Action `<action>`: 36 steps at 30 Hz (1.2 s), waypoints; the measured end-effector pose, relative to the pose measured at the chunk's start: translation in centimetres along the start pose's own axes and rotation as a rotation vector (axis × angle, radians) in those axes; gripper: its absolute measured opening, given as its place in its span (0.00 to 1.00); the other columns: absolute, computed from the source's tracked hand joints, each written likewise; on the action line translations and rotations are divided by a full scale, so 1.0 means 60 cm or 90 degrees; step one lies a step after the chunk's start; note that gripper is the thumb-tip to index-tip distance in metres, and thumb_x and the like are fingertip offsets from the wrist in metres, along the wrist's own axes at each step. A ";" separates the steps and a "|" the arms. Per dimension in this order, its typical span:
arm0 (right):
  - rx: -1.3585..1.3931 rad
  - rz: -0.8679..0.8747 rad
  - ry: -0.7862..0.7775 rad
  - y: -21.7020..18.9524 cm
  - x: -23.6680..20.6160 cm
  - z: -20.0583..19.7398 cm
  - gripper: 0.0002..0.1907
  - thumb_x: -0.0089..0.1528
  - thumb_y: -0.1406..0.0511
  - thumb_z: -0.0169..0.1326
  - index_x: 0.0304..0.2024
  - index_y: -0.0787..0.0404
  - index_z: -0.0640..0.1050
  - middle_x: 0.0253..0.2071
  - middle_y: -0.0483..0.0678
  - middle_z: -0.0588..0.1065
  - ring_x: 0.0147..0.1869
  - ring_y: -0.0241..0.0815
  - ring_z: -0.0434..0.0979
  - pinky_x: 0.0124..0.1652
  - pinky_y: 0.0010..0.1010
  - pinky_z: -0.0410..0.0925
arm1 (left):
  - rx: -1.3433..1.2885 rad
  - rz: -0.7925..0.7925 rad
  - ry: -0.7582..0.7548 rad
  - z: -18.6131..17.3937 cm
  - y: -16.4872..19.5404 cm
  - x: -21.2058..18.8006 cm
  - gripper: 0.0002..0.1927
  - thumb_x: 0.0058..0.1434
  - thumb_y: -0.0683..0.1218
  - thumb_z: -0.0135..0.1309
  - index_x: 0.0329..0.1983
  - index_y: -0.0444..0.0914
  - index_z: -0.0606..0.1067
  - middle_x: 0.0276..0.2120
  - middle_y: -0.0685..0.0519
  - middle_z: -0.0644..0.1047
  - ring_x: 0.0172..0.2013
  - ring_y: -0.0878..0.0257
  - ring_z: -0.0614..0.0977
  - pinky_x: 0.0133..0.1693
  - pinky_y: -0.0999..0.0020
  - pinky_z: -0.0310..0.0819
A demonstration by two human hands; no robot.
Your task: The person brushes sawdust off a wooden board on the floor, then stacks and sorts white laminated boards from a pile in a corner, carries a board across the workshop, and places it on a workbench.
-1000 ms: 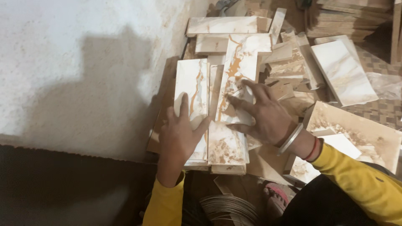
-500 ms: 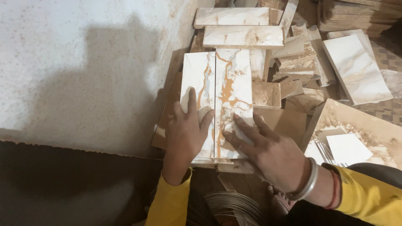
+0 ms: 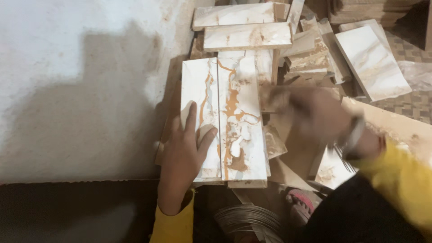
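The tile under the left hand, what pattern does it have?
White tile with an orange-brown vein, marble-like; head view.

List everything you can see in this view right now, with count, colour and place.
Marble-look tile strips: two, white with orange veins, side by side at centre on a stack.
Tile strips behind: two, white and tan, lying crosswise at top centre.
Large tile: one, white with faint veins, top right.
Loose tile offcuts: several, tan and white, count unclear, heaped right of centre.
Wall: one, whitish, left side.
Wire coil: one, grey, bottom centre.
Sandal: one, pink and grey, bottom, beside the coil.
Left hand: flat on the left strip, yellow sleeve.
Right hand: blurred, above the offcuts, bangle at wrist, yellow sleeve.
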State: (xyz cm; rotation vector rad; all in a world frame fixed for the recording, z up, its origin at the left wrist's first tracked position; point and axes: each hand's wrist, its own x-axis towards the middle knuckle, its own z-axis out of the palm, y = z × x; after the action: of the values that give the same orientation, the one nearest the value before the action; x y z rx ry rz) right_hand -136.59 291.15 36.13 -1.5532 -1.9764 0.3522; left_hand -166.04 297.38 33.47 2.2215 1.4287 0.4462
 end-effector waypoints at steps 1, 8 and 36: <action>-0.024 0.091 -0.030 0.038 0.026 -0.006 0.19 0.66 0.59 0.53 0.60 0.55 0.76 0.50 0.53 0.81 0.45 0.49 0.84 0.46 0.41 0.76 | 0.003 -0.018 -0.020 0.001 0.000 0.001 0.41 0.65 0.62 0.49 0.75 0.39 0.55 0.59 0.34 0.69 0.42 0.45 0.85 0.43 0.48 0.79; -0.305 0.097 0.015 0.271 0.131 0.047 0.37 0.61 0.51 0.58 0.71 0.50 0.66 0.75 0.58 0.58 0.73 0.64 0.62 0.64 0.57 0.64 | 0.075 0.053 0.054 0.008 -0.004 -0.001 0.41 0.65 0.63 0.51 0.75 0.38 0.58 0.53 0.37 0.72 0.44 0.45 0.83 0.41 0.51 0.79; -0.179 0.117 -0.150 -0.041 0.082 -0.046 0.43 0.68 0.46 0.40 0.78 0.63 0.52 0.45 0.62 0.79 0.25 0.44 0.78 0.24 0.35 0.72 | -0.037 -0.072 -0.054 0.002 -0.002 0.020 0.44 0.67 0.68 0.42 0.79 0.47 0.44 0.76 0.35 0.46 0.73 0.34 0.51 0.65 0.38 0.51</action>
State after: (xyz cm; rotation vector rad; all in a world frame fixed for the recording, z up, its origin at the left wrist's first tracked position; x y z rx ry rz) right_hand -137.58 294.71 41.08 -1.9570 -2.1380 0.3573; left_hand -165.58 298.49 33.31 2.0776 1.4689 0.3469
